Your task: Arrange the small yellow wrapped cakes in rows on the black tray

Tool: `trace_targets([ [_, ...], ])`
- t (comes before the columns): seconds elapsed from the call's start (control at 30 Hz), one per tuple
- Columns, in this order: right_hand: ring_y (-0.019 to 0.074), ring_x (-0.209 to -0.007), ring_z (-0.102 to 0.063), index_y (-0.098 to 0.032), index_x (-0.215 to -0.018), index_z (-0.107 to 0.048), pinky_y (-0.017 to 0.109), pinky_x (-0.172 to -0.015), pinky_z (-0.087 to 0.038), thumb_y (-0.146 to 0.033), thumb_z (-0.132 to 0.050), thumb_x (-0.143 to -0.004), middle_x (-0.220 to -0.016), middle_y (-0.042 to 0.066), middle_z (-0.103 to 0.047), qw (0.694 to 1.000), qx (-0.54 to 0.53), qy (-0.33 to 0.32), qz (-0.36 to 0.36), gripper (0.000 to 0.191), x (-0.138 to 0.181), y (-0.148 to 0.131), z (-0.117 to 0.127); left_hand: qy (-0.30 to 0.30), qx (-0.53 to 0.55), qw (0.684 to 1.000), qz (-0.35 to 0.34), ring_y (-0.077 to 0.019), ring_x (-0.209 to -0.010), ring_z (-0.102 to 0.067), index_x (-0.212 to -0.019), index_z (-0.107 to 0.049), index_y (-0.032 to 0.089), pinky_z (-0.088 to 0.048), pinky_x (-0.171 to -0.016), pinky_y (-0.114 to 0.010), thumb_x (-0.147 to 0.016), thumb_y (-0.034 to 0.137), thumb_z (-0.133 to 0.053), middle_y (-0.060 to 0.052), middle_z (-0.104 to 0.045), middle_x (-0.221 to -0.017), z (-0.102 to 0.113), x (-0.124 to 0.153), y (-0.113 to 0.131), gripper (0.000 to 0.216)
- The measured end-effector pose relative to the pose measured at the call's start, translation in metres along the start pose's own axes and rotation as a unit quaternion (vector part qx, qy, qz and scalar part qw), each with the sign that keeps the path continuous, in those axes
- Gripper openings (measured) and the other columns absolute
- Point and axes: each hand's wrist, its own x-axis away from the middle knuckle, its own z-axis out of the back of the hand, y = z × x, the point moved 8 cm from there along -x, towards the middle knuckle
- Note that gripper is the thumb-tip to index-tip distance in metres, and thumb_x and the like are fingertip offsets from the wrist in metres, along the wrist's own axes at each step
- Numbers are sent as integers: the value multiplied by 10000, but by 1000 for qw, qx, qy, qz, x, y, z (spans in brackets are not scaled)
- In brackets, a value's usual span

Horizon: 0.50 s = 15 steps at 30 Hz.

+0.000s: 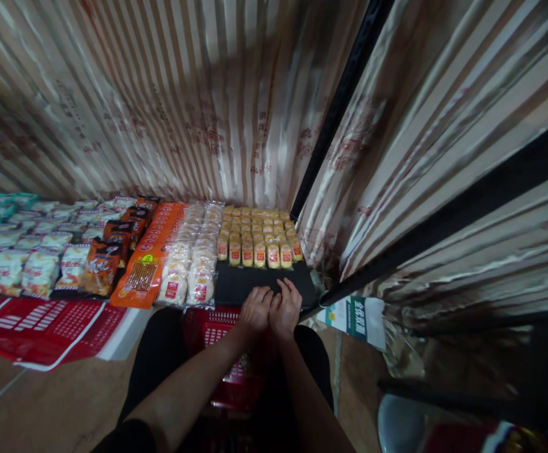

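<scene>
Both hands, left hand (255, 310) and right hand (285, 308), are pressing together, fingers curled, at the shelf (236, 286) front edge, leaving bare room before small yellow packets (255, 236).

Curtain (198, 94): vertical stripes of cream and brown, with faded reddish print. Shelf (236, 286): black surface. Small packets (255, 236): yellow, each with a red label. Clear bags (193, 264): pale contents, red and white labels. Long packs (153, 251): orange with a yellow-green mark. Basket (221, 330): red lattice. Banner (42, 327): red with white lettering. Far-left bags (0, 214): teal and white. Card (353, 318): white and green.
</scene>
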Motion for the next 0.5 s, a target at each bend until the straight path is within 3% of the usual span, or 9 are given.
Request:
trace_targets([
  [0.13, 217, -1012, -509, -142, -1060, -634, 405, -904, -424, -156, -329, -826, -1060, 131, -593, 999, -24, -20, 4, 385, 32, -13, 3, 4, 31, 999, -31, -224, -1162, -514, -1151, -569, 101, -444, -1011, -415, -922, 236, -416, -135, -605, -1173, 4, 33, 2, 307],
  [0.27, 210, -993, -519, -165, -1020, -638, 389, -895, -439, -232, -324, -874, -1030, 113, -594, 996, -49, -70, -34, 352, 72, -15, -4, -55, 58, 996, -41, -195, -1340, -352, -1250, -497, 116, -335, -1122, -405, -910, 200, -410, -116, -544, -1289, -3, 70, -2, 361],
  [0.37, 216, -1012, -538, -161, -1036, -634, 388, -921, -437, -261, -334, -881, -1059, 125, -601, 990, -44, -118, -60, 352, 103, -7, -18, -102, 68, 992, 33, -194, -1381, -280, -1287, -465, 134, -321, -1125, -396, -917, 202, -376, -108, -473, -1381, -15, 98, -20, 387],
  [0.5, 234, -940, -600, -146, -988, -663, 378, -878, -462, -207, -350, -854, -974, 141, -660, 969, -22, -229, -90, 346, 144, 9, -53, -181, 105, 969, 134, -192, -1270, -447, -1277, -486, 154, -374, -1071, -378, -903, 186, -366, -113, -520, -1338, -35, 135, -44, 393],
])
